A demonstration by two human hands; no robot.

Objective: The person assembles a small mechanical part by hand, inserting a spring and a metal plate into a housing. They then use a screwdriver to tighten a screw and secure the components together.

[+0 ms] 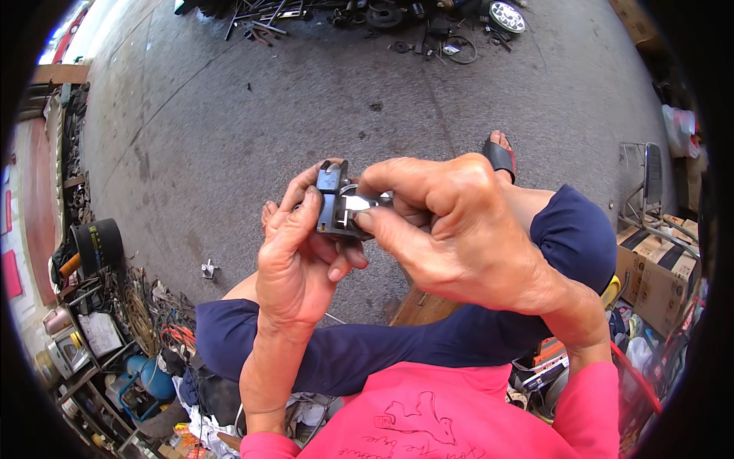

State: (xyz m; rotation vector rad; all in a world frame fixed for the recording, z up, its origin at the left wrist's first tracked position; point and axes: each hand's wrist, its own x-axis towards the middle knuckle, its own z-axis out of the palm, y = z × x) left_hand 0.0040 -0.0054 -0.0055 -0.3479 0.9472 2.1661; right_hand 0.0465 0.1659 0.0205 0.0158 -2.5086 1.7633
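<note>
My left hand (284,268) is closed around a small block-shaped mechanical part (327,210), dark blue-black with a shiny inside. It is held up in front of my knees, with the fingers wrapped round its far side and underside. My right hand (466,237) reaches in from the right, its thumb and index finger pinched at a shiny metal piece (356,203) on the part's right side. The fingers hide some of this piece, so I cannot tell whether it is loose or fixed.
A small metal fitting (209,269) lies on the grey floor (229,115) to the left. Scrap parts and a wheel (508,17) lie at the far edge. A black bucket (98,243) and cluttered shelves stand at left; a cardboard box (659,268) and a folding chair (651,176) at right.
</note>
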